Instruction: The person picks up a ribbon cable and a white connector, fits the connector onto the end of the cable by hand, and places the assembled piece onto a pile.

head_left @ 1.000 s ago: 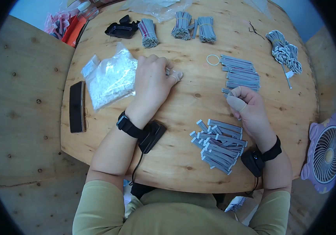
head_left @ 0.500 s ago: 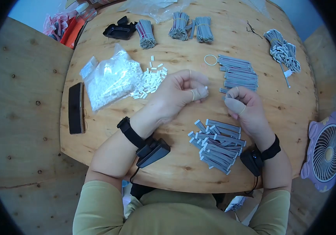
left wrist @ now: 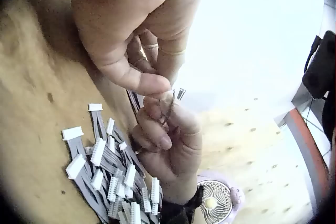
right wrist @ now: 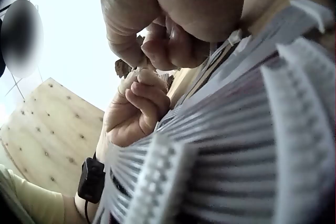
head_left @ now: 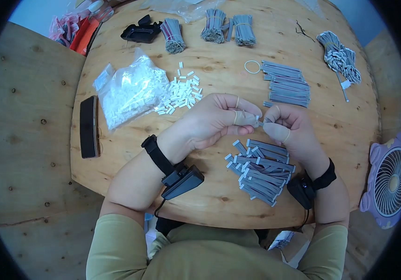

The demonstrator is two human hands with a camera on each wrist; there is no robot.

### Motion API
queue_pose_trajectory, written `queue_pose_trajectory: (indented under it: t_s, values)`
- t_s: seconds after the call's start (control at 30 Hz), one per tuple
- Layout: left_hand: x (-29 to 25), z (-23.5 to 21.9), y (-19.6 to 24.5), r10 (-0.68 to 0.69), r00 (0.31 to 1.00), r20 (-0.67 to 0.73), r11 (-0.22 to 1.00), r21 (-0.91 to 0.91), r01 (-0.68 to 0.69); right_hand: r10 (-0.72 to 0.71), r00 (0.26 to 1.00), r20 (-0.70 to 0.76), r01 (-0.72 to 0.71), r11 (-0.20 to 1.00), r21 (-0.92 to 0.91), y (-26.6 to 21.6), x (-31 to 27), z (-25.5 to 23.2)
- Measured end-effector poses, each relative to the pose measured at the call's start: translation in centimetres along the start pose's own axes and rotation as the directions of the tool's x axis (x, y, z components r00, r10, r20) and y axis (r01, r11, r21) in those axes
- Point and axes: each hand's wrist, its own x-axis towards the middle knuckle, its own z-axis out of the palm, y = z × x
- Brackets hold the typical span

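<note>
In the head view the left hand (head_left: 221,119) pinches a small white connector (head_left: 258,119) between thumb and fingertips. Facing it, the right hand (head_left: 290,125) has thumb and index finger closed on the end of a short grey cable, mostly hidden by the fingers. The fingertips of both hands meet or nearly meet above the table. Just below them lies a heap of grey ribbon cables with white ends (head_left: 261,170). Flat grey cables (head_left: 288,88) lie in a stack beyond the right hand. Loose white connectors (head_left: 182,94) are spread beyond the left hand.
A clear bag of white connectors (head_left: 135,93) and a phone (head_left: 88,127) lie at the left. Tied cable bundles (head_left: 215,27), a black tray (head_left: 140,31) and a rubber band (head_left: 252,67) are farther back. Another bundle (head_left: 336,56) and a purple fan (head_left: 389,182) are at the right.
The left hand has moved right from the loose white connectors, uncovering them, and come up to the right hand with a connector in its pinch. The right hand has moved little.
</note>
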Motion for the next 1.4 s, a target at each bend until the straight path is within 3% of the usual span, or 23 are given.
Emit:
queue_pose_trajectory:
  t_s: [0.27,0.57,0.77,1.4]
  values:
    - [0.07,-0.02,-0.09,-0.003,1.000,0.024,1.000,0.009,0.003,0.034,0.999,0.028,-0.034,0.999,0.009,-0.38,-0.11,0.01]
    - [0.04,-0.02,0.07,-0.005,0.999,0.040,1.000,0.014,0.005,-0.022,0.999,0.026,0.022,1.000,0.007,-0.41,-0.02,0.22]
    - [0.05,-0.48,-0.18,0.016,0.997,0.074,1.000,-0.024,-0.014,0.028,0.999,-0.026,-0.028,1.000,0.011,-0.49,-0.05,0.29]
    - [0.24,0.19,-0.61,0.153,0.988,-0.006,0.965,0.216,-0.149,-0.001,0.996,-0.089,-0.003,0.999,-0.040,-0.20,-0.28,0.43]
